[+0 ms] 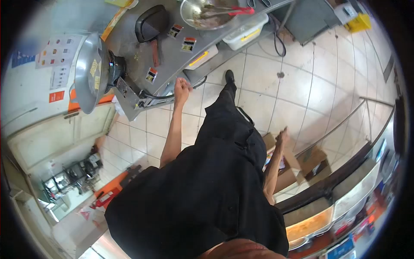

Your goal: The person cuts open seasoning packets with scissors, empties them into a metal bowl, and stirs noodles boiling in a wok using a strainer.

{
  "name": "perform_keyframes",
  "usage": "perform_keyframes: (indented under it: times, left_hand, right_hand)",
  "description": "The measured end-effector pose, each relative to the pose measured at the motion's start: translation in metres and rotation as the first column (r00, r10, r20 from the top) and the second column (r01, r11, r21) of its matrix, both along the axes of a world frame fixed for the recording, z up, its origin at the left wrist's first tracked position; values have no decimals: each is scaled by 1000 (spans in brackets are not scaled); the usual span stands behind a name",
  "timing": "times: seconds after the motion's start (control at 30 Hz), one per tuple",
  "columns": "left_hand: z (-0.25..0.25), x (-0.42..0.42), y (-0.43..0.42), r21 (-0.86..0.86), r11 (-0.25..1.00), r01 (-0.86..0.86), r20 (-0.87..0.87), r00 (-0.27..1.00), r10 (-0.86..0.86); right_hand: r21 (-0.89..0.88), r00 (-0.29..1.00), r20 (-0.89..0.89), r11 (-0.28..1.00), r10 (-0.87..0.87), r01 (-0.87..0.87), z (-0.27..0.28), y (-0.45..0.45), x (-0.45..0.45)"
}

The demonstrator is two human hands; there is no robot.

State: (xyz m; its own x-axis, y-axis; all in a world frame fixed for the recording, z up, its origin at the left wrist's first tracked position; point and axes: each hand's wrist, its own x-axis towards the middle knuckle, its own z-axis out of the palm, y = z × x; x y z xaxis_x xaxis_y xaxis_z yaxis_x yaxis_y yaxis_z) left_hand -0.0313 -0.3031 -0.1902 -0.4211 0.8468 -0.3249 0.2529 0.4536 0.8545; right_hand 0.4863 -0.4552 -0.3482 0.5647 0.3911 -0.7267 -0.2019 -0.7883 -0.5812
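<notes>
Beside the front edge of the grey counter (129, 52) hangs my left hand (182, 87), its fingers curled in and nothing visible in them. A black cable (199, 83) runs along the edge close to it. My right hand (282, 136) is down at my other side, above open cardboard boxes (290, 175); it is small and blurred, so its fingers are hard to read. On the counter lie a black square pan (152, 22) with a brown handle (155, 52) and several small orange-and-black packets (188, 44).
A metal bowl (186, 16) holds red-handled tongs (239, 11). White tubs (248, 34) sit beneath the counter. A large metal dish (88, 77) stands at the counter's left end. Food trays (308, 226) line the right side. Tiled floor (297, 82) stretches ahead.
</notes>
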Motion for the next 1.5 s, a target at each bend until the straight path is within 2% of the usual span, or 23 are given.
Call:
perform_keyframes:
  times: [0.07,0.13,0.17,0.2,0.23,0.3,0.37,0.43,0.47,0.53,0.57,0.63,0.67,0.7,0.77,0.93,1.03,1.1,1.17,1.23,1.27,1.33,1.5]
  left_hand:
    - [-18,-27,49,342,933,113,-155,986,-62]
    - [-30,-47,103,287,957,41,-296,954,48]
    - [-29,-54,125,244,968,61,-398,916,43]
    - [-24,-55,140,196,977,80,-497,867,28]
    - [-24,-53,154,188,980,66,-473,881,31]
    - [-25,-51,176,32,999,28,-688,725,2]
    - [-25,-43,180,-38,999,17,-701,712,-39]
    - [-28,-41,181,-103,995,10,-719,690,-81]
    - [-37,-42,179,-97,995,33,-691,717,-91]
    - [-50,-43,173,-54,998,27,-672,738,-56]
    - [-54,-45,170,-64,998,-5,-675,737,-39]
    - [-46,-41,172,29,1000,7,-579,815,11]
    - [-42,-35,172,92,996,-13,-627,776,68]
    - [-42,-34,172,87,995,-44,-631,770,89]
    - [-44,-35,174,176,971,-161,-469,854,227]
    - [-33,-35,168,234,888,-396,-313,834,455]
    - [-26,-39,152,57,856,-514,113,855,506]
    - [27,-26,161,102,791,-604,183,793,582]
    - [23,-31,161,32,779,-626,251,760,600]
    - [76,-21,187,187,569,-801,642,538,547]
    - [86,-23,187,181,563,-806,719,499,484]
    - [103,-25,201,213,606,-766,667,567,483]
    - [110,-29,236,206,774,-599,470,754,459]
  right_hand:
    - [127,997,67,991,34,-42,9,103,-26]
    - [287,998,-21,957,59,-51,42,195,-52]
    - [351,987,80,923,140,-159,34,235,-59]
    - [423,986,37,891,163,-163,37,273,-68]
    - [537,969,65,810,237,-234,59,311,-88]
    - [576,976,61,792,208,-205,119,381,-132]
    - [543,877,361,693,317,-474,91,448,-128]
    - [537,829,468,647,305,-541,115,499,-145]
    - [535,823,468,638,321,-553,118,526,-151]
    - [390,526,815,441,243,-809,116,573,-152]
    - [554,653,684,351,325,-755,114,589,-154]
    - [184,229,963,275,142,-944,112,625,-158]
    - [173,267,920,313,287,-934,109,641,-161]
    - [176,262,917,284,301,-942,111,646,-169]
    - [-157,12,927,417,374,-895,119,653,-181]
    - [-258,2,875,470,484,-844,112,671,-187]
    - [-133,91,917,512,389,-848,108,667,-183]
    - [-64,196,855,473,481,-878,135,651,-202]
    - [-103,166,859,480,485,-871,131,652,-199]
    - [-131,142,857,476,495,-869,133,653,-203]
    - [-262,95,788,471,608,-842,143,653,-205]
    - [-402,47,664,409,747,-819,149,653,-202]
    - [-387,-30,695,340,718,-857,124,647,-171]
